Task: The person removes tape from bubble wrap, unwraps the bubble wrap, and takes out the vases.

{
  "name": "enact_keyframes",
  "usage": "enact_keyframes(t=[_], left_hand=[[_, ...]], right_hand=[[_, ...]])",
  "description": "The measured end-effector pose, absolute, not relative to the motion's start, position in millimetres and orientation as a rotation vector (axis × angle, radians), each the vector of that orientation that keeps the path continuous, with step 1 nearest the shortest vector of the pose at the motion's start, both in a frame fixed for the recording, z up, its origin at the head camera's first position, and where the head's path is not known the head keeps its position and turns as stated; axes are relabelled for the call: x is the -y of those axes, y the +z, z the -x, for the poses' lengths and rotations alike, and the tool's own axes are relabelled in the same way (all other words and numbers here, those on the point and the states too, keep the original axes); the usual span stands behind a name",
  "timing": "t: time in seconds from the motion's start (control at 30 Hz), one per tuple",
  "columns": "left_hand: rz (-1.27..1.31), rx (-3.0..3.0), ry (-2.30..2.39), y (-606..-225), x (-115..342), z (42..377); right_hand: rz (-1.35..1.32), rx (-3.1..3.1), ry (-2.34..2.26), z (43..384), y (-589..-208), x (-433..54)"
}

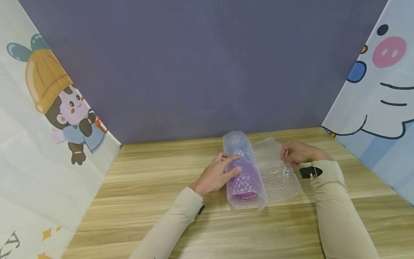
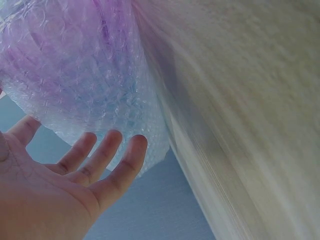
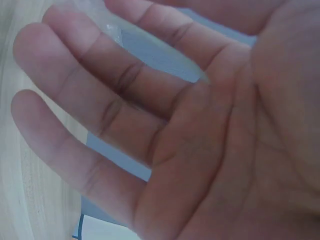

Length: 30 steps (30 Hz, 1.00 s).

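A purple and blue cylindrical object (image 1: 245, 178) lies rolled inside clear bubble wrap (image 1: 276, 176) on the wooden table. Its exact kind is hidden under the bubbles. A loose flap of the wrap spreads flat to the right of the roll. My left hand (image 1: 215, 174) rests on the roll's left side, fingers spread and slightly bent; the left wrist view has this hand (image 2: 70, 175) below the bubbly surface. At the flap's right edge, my right hand (image 1: 299, 153) pinches the wrap between thumb and index finger. In the right wrist view, the other fingers (image 3: 85, 95) extend loosely.
The wooden table (image 1: 145, 180) meets a dark grey-purple panel (image 1: 207, 72) just behind the roll. White sheets with cartoon prints, a child in an orange hat (image 1: 48, 82) and a pig-like snout (image 1: 389, 52), border the left and right sides.
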<state>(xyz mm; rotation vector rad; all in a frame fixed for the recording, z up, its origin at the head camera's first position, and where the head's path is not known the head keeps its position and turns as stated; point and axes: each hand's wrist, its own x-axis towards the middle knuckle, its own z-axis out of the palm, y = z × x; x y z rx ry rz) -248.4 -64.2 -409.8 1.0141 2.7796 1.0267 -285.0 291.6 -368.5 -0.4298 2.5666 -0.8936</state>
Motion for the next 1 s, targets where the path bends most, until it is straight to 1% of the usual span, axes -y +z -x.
enact_keyframes(t=[0.23, 0.47, 0.7, 0.83, 1.0], left_hand=[[-1.016, -2.779, 1.026, -409, 64, 248], [-0.992, -2.775, 1.023, -410, 64, 249], [-1.003, -2.779, 1.026, -411, 64, 249], [-1.009, -2.781, 1.028, -413, 65, 250], [-1.009, -2.778, 1.030, -413, 64, 251]], right_hand=[[0.385, -2.512, -0.905, 286, -370, -294], [0.345, -2.542, -0.800, 286, -367, -297], [0.475, -2.785, -0.575, 279, -353, -294], [0.476, -2.888, -0.618, 276, -345, -285], [0.555, -2.941, -0.671, 275, -339, -271]])
